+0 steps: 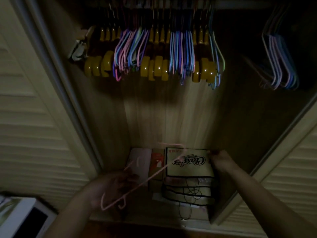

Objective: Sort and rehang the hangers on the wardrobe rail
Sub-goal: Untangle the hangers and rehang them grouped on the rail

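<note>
A pink wire hanger [151,177] lies tilted in front of me, low in the wardrobe, blurred by motion. My left hand [109,188] holds it near its lower end. My right hand [223,162] is to the right with curled fingers, near the hanger's far end; whether it grips the hanger I cannot tell. Along the rail [240,4] at the top hang several yellow wooden hangers [154,66] mixed with bunches of pink, blue and purple wire hangers [130,47]. A separate bunch of wire hangers [281,62] hangs at the right.
Cardboard boxes, one with a printed logo [188,161], and black cords [188,194] sit on the wardrobe floor. Louvred doors [30,134] flank the opening on both sides. A white object [25,219] is at the lower left. The scene is dim.
</note>
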The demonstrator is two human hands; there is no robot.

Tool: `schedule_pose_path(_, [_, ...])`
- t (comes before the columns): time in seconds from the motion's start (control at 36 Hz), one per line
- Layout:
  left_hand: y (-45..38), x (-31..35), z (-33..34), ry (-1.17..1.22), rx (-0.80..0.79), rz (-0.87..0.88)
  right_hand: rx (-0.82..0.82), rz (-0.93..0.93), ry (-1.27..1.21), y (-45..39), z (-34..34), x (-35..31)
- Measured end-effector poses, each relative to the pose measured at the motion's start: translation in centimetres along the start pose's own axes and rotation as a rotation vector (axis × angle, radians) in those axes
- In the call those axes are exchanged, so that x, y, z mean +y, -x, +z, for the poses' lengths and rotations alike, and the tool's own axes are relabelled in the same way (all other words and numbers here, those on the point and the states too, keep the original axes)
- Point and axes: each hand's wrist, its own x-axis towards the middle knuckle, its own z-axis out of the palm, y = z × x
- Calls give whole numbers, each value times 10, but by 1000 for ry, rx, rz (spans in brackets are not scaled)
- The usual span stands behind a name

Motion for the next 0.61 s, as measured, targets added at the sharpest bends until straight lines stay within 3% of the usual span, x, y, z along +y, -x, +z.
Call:
schedule_pose_path(0.14, [-21,-11,64,-30,218,118,-457,27,-262,47,43,-14])
schedule_pose_path(0.28, [-38,-31,117,-36,76,79,-704,26,-473,100,84,-31])
schedule_pose_path(0.44, [-47,-39,148,-7,121,180,-517,-98,-323,117,85,-29])
schedule_pose_path(0.61, [-58,-30,164,-68,71,107,-453,-112,-261,117,72,-27])
